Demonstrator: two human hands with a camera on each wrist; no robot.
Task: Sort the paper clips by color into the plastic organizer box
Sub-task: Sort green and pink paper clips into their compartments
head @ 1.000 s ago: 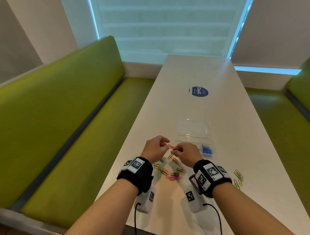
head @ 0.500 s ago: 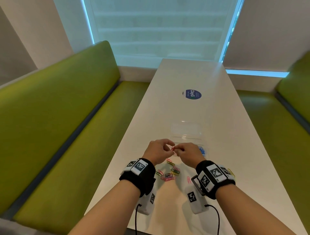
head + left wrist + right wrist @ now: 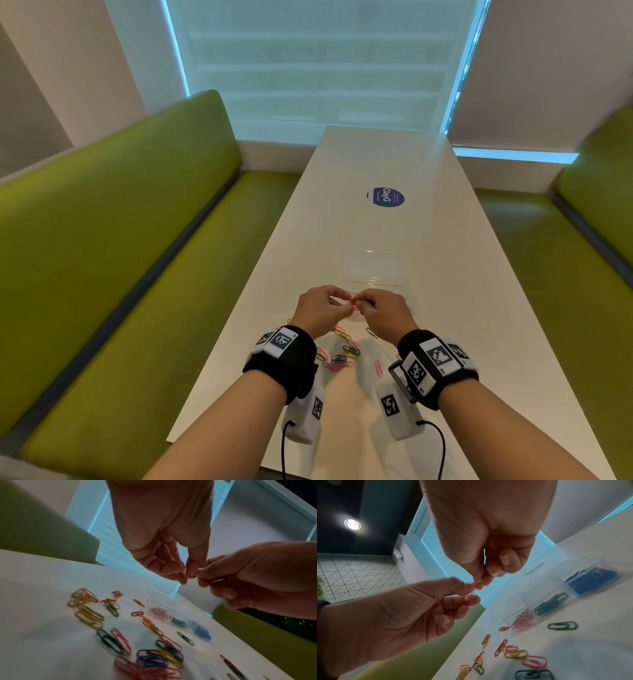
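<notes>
Red wire of small linked paper clips (image 3: pixel 352 302) pinched between left hand (image 3: pixel 322 310) and right hand (image 3: pixel 385 311), above white table (image 3: pixel 445 274), near clear plastic organizer box (image 3: pixel 375 274): seemingly pulling apart; next, dropping into red compartment. From left wrist: fingertips (image 3: pixel 182 579) curled tight on clips; loose mixed clips (image 3: pixel 150 661) below. From right wrist: compartments with red clips (image 3: pixel 523 619), green clips (image 3: pixel 551 603), blue clips (image 3: pixel 590 580), side by side.

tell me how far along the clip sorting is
Partly done. The box already holds separate red, green and blue piles. Both hands, left and right, pinch a red clip above the table. Many loose clips, including all the yellow ones, remain.
</notes>
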